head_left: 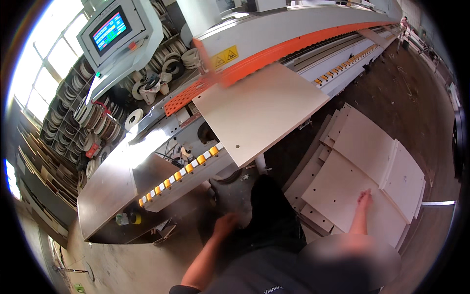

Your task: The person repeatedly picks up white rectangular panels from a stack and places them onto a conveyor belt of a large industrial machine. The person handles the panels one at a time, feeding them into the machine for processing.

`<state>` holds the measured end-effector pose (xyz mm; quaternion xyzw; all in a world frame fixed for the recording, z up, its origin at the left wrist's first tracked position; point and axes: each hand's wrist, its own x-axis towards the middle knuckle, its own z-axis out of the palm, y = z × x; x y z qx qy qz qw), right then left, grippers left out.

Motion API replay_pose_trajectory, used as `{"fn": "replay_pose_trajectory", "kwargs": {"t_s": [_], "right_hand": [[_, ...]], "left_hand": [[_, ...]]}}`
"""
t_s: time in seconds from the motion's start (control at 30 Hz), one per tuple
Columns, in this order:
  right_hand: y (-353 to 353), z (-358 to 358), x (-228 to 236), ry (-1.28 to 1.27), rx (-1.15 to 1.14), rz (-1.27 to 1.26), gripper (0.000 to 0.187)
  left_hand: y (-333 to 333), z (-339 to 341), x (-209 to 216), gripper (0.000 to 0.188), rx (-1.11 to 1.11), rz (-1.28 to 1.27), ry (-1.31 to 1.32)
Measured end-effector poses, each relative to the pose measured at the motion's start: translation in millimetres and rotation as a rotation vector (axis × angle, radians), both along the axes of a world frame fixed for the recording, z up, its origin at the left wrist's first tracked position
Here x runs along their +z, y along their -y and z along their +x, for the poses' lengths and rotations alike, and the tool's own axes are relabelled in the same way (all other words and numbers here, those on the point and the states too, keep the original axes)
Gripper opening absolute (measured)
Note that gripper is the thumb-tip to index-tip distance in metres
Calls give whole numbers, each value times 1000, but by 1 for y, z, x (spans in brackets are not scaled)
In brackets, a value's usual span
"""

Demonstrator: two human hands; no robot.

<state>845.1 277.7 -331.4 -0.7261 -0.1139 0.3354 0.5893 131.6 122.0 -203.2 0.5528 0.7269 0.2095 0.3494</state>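
My right hand (364, 198) reaches over a stack of pale boards on the right, its fingers loosely stretched out near the raised edge of a top board (342, 183). Nothing shows in its grasp. Beside my dark trouser leg hangs my left hand (227, 225), apart from any board; blur hides its fingers. In front of me, a pale drilled panel (267, 110) lies flat on the edge of a long machine (298, 41), its far side against the orange guard. A smaller board (404, 179) rests slanted on the right of the stack.
A row of yellow and white rollers (178, 175) runs along the machine's near left side. A control screen (110, 30) stands at upper left, above racks of edging rolls (90, 117). A brown cabinet-like side (107, 203) sits below. Far right, a person (404, 22) stands.
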Motion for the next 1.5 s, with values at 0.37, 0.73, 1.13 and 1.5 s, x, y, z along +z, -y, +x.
{"fn": "replay_pose_trajectory", "kwargs": {"t_s": [0.37,0.73,1.13,1.5], "right_hand": [[2,111,44,-337,-304,100,85],[6,104,56,-416,-345,223,71],[56,77,32,-326,-115,343,64],[51,89,31,-382,-348,402,76]], "left_hand": [[16,31,-30,36,-170,-227,-277],[2,42,-36,35,-177,-192,-269],[6,44,-33,37,-138,-162,-230],[2,32,-33,39,-159,-159,-184]]}}
